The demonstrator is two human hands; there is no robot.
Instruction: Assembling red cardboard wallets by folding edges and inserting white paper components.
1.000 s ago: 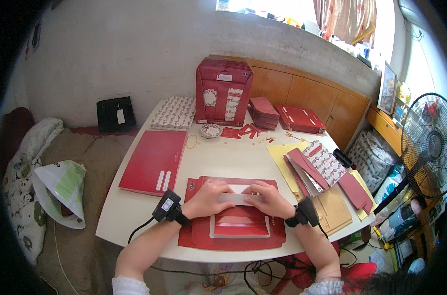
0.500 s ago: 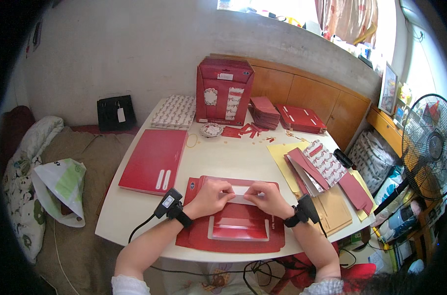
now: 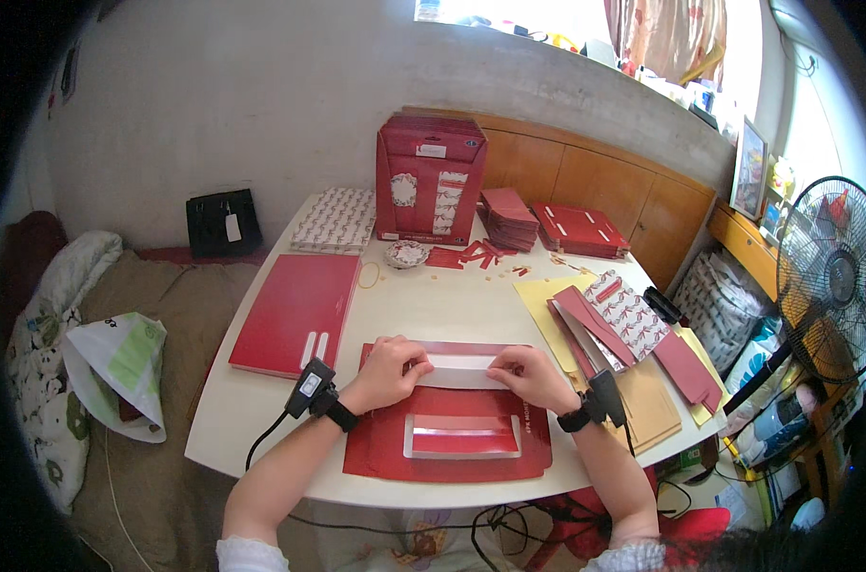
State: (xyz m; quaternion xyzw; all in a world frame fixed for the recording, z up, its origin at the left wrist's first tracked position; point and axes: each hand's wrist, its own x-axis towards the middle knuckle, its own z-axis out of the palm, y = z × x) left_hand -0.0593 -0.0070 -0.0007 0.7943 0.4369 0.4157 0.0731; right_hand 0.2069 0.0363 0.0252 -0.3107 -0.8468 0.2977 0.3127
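- head view: i see left hand [image 3: 387,375] and right hand [image 3: 533,379] pinching a flat white strip [image 3: 459,375]
- glossy red card [image 3: 452,403] beneath, near front edge of white table [image 3: 428,310]

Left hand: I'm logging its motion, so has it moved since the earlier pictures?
Yes: the left hand has moved left, closer to the unmoved red cardboard with two pale slots.

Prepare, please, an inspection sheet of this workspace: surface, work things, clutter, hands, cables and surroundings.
Surface: white table, red stack at its left.
Job's things: red card flat near the front edge; whitish strip over its far part.
Clutter: red scraps in front of the upright red packaging.
Hands: left hand and right hand pinch opposite ends of the strip.
Cables: black cables at both wrist devices; more below the table.
Surroundings: fan at right; black bag at left by the wall.
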